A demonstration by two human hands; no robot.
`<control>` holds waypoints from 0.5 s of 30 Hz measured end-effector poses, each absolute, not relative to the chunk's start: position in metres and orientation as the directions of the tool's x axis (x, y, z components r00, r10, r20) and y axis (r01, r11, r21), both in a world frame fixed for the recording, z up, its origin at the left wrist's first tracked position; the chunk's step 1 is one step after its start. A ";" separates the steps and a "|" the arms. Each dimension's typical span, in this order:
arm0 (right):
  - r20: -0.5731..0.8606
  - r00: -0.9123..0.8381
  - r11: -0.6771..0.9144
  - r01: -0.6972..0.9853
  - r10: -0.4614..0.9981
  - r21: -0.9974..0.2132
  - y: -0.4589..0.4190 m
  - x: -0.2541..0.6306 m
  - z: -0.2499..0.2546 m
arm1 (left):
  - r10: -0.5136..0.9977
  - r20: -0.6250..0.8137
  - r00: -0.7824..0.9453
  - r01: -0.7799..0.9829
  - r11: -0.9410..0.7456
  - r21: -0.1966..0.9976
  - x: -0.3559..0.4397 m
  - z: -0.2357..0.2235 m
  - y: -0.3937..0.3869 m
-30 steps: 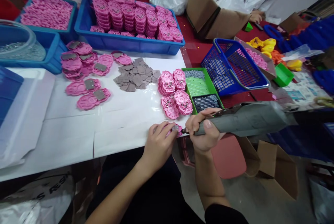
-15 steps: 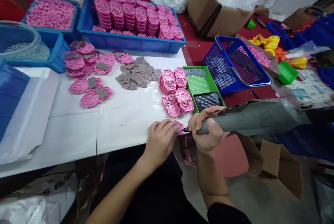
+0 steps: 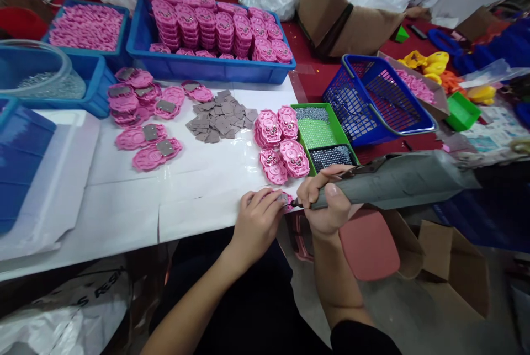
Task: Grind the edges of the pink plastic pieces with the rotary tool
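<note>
My left hand (image 3: 257,220) is curled over a pink plastic piece (image 3: 285,200) with a small grey plate on it, pinning it at the near edge of the white table (image 3: 124,206). My right hand (image 3: 327,200) grips a long grey power tool (image 3: 393,181), its tip touching that piece. Just beyond lie finished pink pieces (image 3: 281,142) in a small cluster. A pile of grey square plates (image 3: 219,117) sits at mid-table. More pink pieces with grey plates (image 3: 144,123) lie to the left.
A green tray (image 3: 304,145) of small silver and dark beads sits right of the cluster. Blue bins (image 3: 199,65) hold stacked pink pieces at the back. A blue mesh basket (image 3: 372,98) stands on the right. A pink stool (image 3: 368,244) and cardboard boxes (image 3: 451,266) stand below the table edge.
Both hands stay on the pink piece with the tool tip against it. The view has shifted slightly, so everything sits a little further right.
</note>
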State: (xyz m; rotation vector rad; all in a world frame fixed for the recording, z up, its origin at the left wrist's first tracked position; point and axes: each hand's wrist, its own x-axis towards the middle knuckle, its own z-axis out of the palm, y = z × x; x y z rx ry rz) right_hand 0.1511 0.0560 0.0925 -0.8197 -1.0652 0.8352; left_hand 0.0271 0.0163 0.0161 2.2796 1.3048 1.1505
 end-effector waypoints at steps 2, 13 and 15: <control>0.396 0.269 0.444 -0.148 0.878 -0.884 0.056 0.152 0.093 | 0.823 0.496 0.279 0.600 -0.552 0.579 0.027 0.016 0.016; 0.331 0.226 0.361 -0.106 0.916 -0.927 0.054 0.148 0.084 | 0.805 0.529 0.269 0.625 -0.564 0.540 0.027 0.014 0.017; 0.308 0.180 0.333 -0.131 0.934 -0.934 0.055 0.149 0.081 | 0.796 0.543 0.266 0.635 -0.569 0.522 0.027 0.015 0.018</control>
